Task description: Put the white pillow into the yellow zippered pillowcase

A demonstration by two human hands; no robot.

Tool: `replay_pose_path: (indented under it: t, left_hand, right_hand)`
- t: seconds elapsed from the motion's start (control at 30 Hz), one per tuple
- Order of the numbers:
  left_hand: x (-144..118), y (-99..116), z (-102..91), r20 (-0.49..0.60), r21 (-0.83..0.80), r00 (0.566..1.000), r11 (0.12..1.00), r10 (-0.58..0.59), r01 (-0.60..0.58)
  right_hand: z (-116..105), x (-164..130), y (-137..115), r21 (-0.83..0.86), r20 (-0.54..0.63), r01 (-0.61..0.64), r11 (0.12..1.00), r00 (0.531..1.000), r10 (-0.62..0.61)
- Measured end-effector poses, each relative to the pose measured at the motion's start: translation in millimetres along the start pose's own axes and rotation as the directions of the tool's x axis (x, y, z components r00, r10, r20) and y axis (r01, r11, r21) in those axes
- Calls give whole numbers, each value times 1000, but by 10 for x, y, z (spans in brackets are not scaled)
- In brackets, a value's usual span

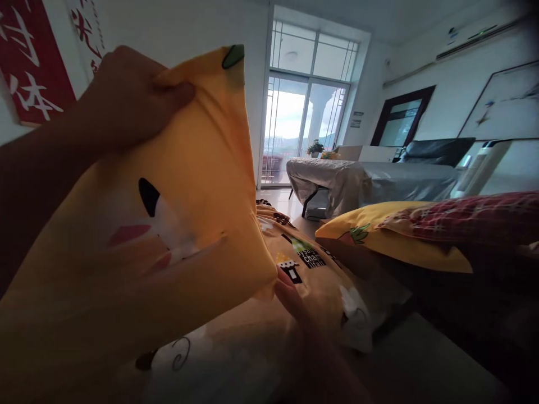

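A yellow pillow (210,185) printed with a black, white and pink picture stands tilted across the left half of the head view. My left hand (130,95) grips its upper edge, thumb on the near face, pulling the fabric into creases. At the pillow's lower right corner, the fingers of my right hand (290,294) are closed on the cloth. The top corner, with a green print, rises limp above my left hand. Beneath lies a tan printed bed cover (320,286), partly hidden by the pillow.
To the right lies another yellow pillow (370,224), with a red plaid cloth (471,219) over it. Farther back stands a table under a silvery cover (345,179), holding a potted plant (315,148). Glass doors (303,118) fill the far wall; a red banner (33,62) hangs left.
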State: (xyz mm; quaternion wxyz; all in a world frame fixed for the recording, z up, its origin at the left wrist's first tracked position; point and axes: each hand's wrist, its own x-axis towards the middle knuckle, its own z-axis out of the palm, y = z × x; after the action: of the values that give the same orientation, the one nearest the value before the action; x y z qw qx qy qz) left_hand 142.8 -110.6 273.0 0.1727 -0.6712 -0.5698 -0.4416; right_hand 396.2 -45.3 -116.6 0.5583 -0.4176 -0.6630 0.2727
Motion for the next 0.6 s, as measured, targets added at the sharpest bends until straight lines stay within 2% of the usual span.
replay_pose_path:
  t: [0.07,0.13,0.23,0.33,0.4,0.47,0.53,0.6]
  left_hand:
    - [-12,6,-29,-57,46,998,999,16,-14]
    - [-29,-17,-65,-93,105,995,994,25,-15]
    - [-85,-58,-132,-115,136,993,990,-25,41]
    - [-144,-56,-195,-112,98,988,988,-106,117]
    - [-137,-55,-210,-89,88,985,984,-147,155]
    - [-79,-76,-181,-74,91,989,987,-128,134]
    - [-1,-102,-101,-84,103,996,994,-31,39]
    - [49,-102,21,-73,102,995,993,62,-54]
  right_hand:
    - [-40,-69,-8,-40,71,-7,999,997,10]
    - [-128,-76,-4,-135,-6,-2,991,1000,1]
    - [-377,57,-24,-250,-161,6,968,986,-48]
    - [-614,277,-86,-390,-173,53,919,976,-130]
    - [-678,411,-152,-402,-137,72,913,981,-137]
    - [-655,503,-260,-369,-119,49,928,988,-100]
    - [-552,543,-439,-311,-167,32,950,982,-88]
    - [-379,535,-685,-201,-251,115,973,954,-164]
